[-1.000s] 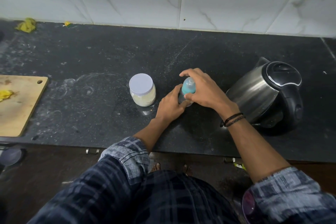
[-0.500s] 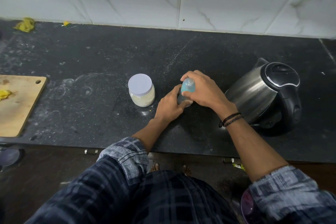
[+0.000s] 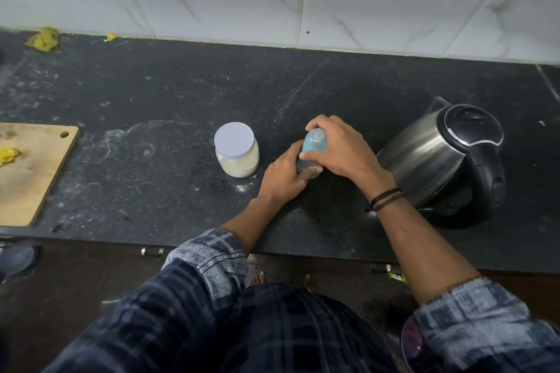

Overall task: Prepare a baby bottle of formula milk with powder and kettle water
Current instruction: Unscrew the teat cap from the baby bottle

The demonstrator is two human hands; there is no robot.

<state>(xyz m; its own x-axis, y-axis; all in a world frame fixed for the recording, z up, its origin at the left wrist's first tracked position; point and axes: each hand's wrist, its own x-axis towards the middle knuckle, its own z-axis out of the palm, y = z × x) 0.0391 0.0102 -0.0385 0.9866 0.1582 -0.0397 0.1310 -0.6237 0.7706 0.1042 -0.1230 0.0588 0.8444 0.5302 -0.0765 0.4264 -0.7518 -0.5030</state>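
Bottle [image 3: 314, 144] gripped by left hand [image 3: 283, 177] and right hand [image 3: 341, 148].

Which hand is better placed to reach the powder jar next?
Left. The left hand grips the bottle base right beside the powder jar; the right hand covers the bottle top, nearer the kettle.

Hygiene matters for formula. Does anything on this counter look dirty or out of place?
Yes. Whitish smears streak the counter left of the jar. One yellow scrap lies by the wall, and another lies on the cutting board.
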